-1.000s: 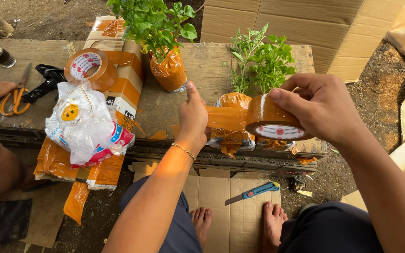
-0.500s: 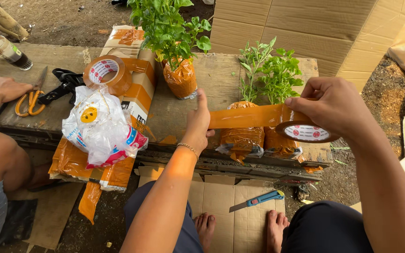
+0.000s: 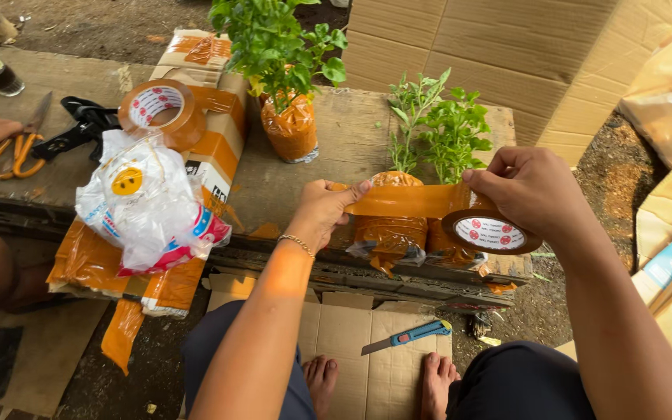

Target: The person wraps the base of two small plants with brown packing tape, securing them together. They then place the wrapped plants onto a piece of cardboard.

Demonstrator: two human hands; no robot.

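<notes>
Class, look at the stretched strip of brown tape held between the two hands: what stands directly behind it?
Behind the tape strip stands a small plant, its base wrapped in brown tape. The leaves show above the strip; the wrapped top is covered. The left hand and right hand hold the strip.

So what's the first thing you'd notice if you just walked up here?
The shiny brown tape strip in the middle, pulled tight between the left hand and the tape roll in the right hand, in front of small wrapped plants. Further left, a crinkly plastic bag lies on a taped parcel, with orange-handled scissors on the wooden bench.
</notes>
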